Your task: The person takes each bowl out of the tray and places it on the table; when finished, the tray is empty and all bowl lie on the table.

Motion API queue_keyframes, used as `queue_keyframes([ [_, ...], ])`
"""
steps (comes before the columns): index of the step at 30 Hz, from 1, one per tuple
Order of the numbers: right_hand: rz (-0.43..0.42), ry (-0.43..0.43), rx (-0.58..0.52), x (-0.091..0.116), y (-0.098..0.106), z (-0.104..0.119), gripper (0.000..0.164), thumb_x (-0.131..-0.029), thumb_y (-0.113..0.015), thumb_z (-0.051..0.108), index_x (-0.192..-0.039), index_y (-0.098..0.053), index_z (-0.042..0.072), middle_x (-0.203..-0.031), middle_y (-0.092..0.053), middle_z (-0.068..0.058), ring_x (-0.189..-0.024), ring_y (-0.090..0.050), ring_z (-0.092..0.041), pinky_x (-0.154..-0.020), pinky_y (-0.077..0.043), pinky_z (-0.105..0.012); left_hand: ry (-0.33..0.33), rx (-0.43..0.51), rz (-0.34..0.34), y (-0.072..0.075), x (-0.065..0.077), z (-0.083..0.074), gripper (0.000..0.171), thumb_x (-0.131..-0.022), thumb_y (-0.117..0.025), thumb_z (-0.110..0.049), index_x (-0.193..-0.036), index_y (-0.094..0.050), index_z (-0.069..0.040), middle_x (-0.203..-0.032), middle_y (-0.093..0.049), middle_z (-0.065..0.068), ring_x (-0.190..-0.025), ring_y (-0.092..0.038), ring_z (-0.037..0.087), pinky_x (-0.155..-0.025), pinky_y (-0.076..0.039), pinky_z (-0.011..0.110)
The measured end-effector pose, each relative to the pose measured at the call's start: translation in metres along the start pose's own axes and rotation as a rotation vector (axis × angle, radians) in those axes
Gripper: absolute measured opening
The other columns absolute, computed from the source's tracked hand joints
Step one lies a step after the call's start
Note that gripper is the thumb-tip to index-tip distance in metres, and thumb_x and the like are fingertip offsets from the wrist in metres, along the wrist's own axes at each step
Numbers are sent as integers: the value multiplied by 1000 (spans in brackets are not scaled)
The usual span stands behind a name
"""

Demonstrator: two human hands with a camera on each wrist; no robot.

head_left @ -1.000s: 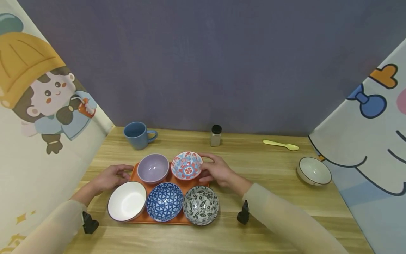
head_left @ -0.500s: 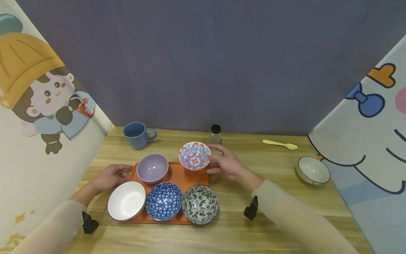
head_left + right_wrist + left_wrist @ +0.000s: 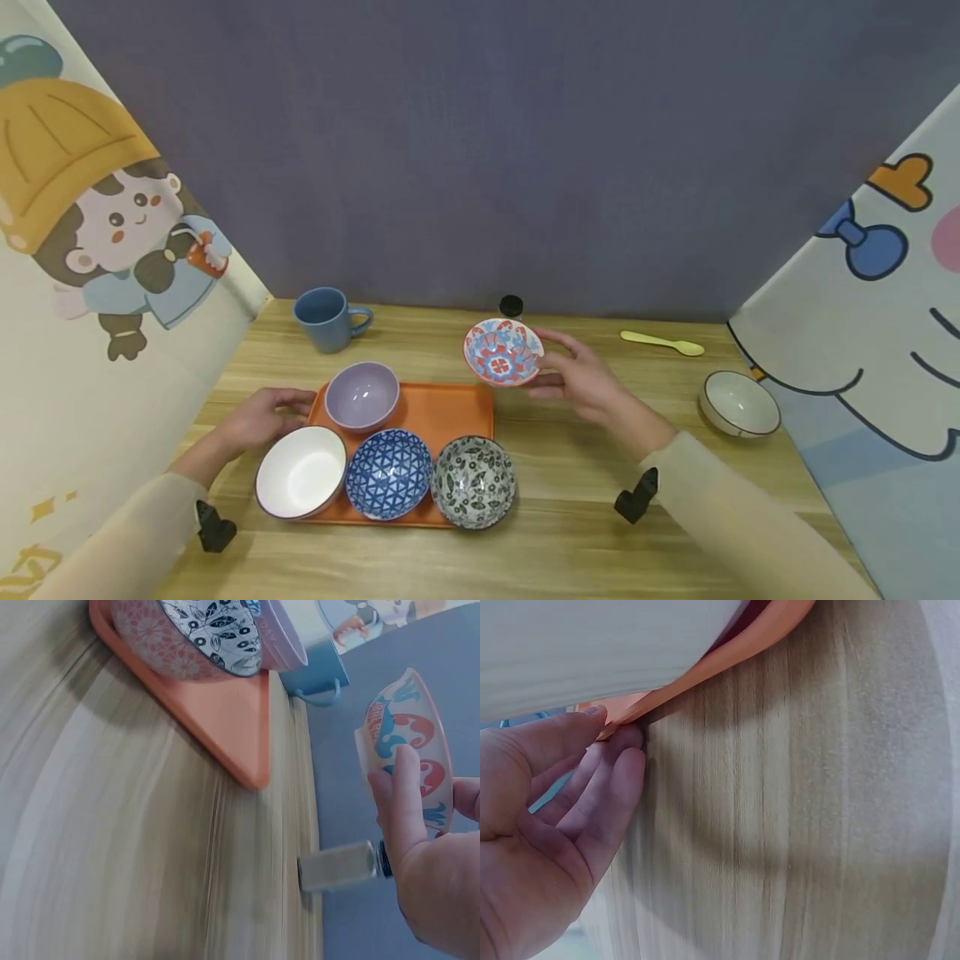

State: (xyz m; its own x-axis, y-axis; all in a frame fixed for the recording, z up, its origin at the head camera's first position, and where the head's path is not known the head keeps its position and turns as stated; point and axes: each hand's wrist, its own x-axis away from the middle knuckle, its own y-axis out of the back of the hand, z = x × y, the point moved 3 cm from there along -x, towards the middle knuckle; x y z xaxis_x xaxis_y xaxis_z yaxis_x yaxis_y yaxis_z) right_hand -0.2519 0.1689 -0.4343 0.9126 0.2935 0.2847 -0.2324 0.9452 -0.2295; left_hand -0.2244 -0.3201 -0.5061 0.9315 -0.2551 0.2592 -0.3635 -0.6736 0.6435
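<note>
My right hand (image 3: 581, 379) holds a small red-and-blue patterned bowl (image 3: 501, 354) by its right side, off the tray and above the table. The right wrist view shows the bowl (image 3: 412, 742) tilted, fingers along its outside. At the far left, my left hand (image 3: 262, 417) pinches the rim of the orange tray (image 3: 450, 408), thumb above and fingers below, as the left wrist view shows at the tray's edge (image 3: 697, 671). On the tray sit a purple bowl (image 3: 362, 397), a white bowl (image 3: 302, 472), a blue triangle-patterned bowl (image 3: 389, 475) and a black-and-white leaf-patterned bowl (image 3: 474, 483).
A blue mug (image 3: 324, 319) stands at the back left. Behind the held bowl is a black-capped jar (image 3: 337, 868), partly hidden in the head view. To the right lie a yellow spoon (image 3: 662, 342) and a cream bowl (image 3: 740, 404). A grey-blue wall (image 3: 480, 150) bounds the back.
My right hand has lifted the red-and-blue bowl off the tray's back right and carried it right and toward the back. The left hand has stayed at the tray's edge.
</note>
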Motion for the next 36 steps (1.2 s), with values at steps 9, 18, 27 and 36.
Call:
queue_keyframes([
  [9,-89,7,23,30,47,-5,62,-97,-52,5,-152,-26,15,-115,-59,-26,-92,-69,-34,-86,-53,-46,-6,81,-22,-1,3,3,52,-85,-69,-6,-134,-53,4,-113,-69,16,-114,-57,38,-82,-55,36],
  [18,-183,3,16,59,93,-19,64,-98,-52,5,-154,-22,16,-111,-62,-20,-90,-71,-30,-81,-56,-39,38,36,-37,-3,5,2,47,-86,-67,-7,-131,-57,1,-114,-69,14,-114,-58,36,-84,-54,38],
  [27,-263,16,-36,89,126,-26,67,-99,-53,9,-154,-17,15,-105,-66,-11,-93,-70,-29,-84,-54,-41,34,39,-39,-5,9,2,48,-87,-67,-8,-132,-56,1,-114,-68,14,-115,-56,37,-89,-52,44],
  [36,-348,68,-29,103,152,-42,68,-97,-53,4,-154,-16,11,-107,-63,-8,-87,-71,-27,-81,-55,-40,20,35,-52,-6,8,1,47,-85,-66,-6,-131,-57,3,-108,-70,13,-105,-61,30,-81,-53,32],
])
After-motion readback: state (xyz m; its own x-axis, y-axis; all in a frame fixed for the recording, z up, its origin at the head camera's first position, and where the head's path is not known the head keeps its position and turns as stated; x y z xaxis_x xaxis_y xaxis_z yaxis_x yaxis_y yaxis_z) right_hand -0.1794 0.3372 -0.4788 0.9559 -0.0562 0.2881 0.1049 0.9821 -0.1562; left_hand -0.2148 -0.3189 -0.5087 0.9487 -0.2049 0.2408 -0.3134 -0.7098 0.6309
